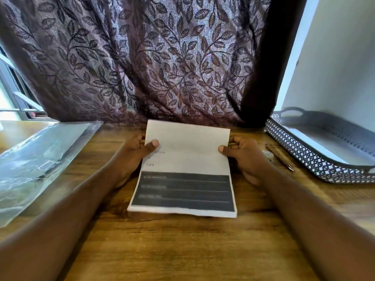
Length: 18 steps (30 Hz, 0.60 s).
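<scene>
A folded printed paper [186,159], white with a dark block of lines on its near half, is held just above a wooden table [182,246]. My left hand [134,153] pinches the paper's left edge, thumb on top and fingers behind. My right hand [241,155] pinches the right edge the same way. The far half of the sheet tilts up toward the curtain, and the near folded edge rests low by the table.
A clear plastic sleeve [40,157] lies at the left. A patterned grey tray [316,159] with a white sheet inside sits at the right, with a pen [280,157] and a small round white thing [268,155] beside it. A leaf-patterned curtain [152,57] hangs behind.
</scene>
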Tool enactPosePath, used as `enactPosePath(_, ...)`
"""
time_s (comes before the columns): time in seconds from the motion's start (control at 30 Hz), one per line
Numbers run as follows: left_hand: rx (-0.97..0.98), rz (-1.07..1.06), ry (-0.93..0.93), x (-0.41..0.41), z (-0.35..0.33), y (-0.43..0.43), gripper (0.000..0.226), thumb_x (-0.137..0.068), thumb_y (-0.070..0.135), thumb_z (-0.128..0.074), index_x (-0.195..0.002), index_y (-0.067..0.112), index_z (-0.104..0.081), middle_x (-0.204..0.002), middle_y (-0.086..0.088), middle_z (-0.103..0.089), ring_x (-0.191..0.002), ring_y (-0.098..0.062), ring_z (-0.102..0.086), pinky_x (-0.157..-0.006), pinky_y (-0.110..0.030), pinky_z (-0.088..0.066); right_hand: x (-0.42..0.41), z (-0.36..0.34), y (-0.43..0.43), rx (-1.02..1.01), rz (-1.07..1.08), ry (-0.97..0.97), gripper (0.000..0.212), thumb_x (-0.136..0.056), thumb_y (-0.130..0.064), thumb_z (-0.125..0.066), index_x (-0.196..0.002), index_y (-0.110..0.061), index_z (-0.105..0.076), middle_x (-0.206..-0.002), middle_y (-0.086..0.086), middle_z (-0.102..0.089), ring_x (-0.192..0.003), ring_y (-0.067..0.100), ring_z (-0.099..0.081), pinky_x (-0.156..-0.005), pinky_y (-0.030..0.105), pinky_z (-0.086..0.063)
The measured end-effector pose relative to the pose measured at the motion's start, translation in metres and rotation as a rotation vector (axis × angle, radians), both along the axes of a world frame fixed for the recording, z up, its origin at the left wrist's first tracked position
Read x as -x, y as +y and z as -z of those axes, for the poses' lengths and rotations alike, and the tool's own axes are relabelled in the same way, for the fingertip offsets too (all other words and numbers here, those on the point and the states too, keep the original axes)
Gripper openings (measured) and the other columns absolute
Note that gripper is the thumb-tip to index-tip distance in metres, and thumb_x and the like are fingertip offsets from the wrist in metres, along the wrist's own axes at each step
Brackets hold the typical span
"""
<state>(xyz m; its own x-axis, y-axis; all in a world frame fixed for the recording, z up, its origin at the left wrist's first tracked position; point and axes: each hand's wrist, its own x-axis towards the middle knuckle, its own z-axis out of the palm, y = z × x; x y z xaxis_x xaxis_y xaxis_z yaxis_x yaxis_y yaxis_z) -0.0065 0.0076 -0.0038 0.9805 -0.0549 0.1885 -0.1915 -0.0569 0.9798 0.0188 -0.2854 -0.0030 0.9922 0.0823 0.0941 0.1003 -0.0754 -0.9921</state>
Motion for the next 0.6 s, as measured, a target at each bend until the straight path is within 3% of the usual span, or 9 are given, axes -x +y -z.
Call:
enactPosePath(0.1,-0.031,-0.018,-0.016,-0.003,0.002,0.001,0.032,-0.095,0.013,-0.061,-0.127,0.009,-0.058,-0.117,-0.009,-0.073,-0.107,-0.030,-0.070,-0.094,-0.047,-0.055,-0.001,-0.001,-0.001,-0.095,0.018,0.041,0.022,-0.094,-0.004,-0.066,-0.115,-0.011,-0.067,-0.108,0.006,-0.077,-0.103,0.026,-0.074,-0.086,0.045,-0.060)
enactPosePath(0.27,0.100,-0.023,0.040,-0.004,0.002,0.003,0.028,-0.099,0.007,-0.054,-0.125,0.015,-0.061,-0.114,-0.009,-0.074,-0.099,-0.029,-0.072,-0.088,-0.044,-0.057,0.000,-0.003,0.001,-0.192,-0.021,0.084,0.025,-0.094,0.002,-0.060,-0.114,-0.011,-0.068,-0.109,0.008,-0.077,-0.103,0.028,-0.073,-0.086,0.046,-0.060)
enactPosePath(0.43,0.206,-0.051,0.008,0.000,-0.003,0.004,0.023,-0.094,0.001,-0.052,-0.093,0.019,-0.066,-0.083,-0.007,-0.072,-0.066,-0.021,-0.066,-0.058,-0.029,-0.055,-0.001,-0.001,0.000,-0.223,-0.033,0.075,0.019,-0.093,0.006,-0.059,-0.094,-0.006,-0.074,-0.101,0.015,-0.076,-0.087,0.026,-0.074,-0.078,0.039,-0.063)
enactPosePath(0.6,0.252,0.002,0.079,0.005,-0.007,0.004,0.025,-0.091,0.011,-0.042,-0.081,0.010,-0.065,-0.081,-0.018,-0.064,-0.066,-0.031,-0.061,-0.060,-0.033,-0.051,0.000,-0.002,0.001,-0.186,-0.045,0.105,0.030,-0.097,0.006,-0.046,-0.088,0.000,-0.074,-0.101,0.019,-0.076,-0.076,0.023,-0.072,-0.063,0.031,-0.062)
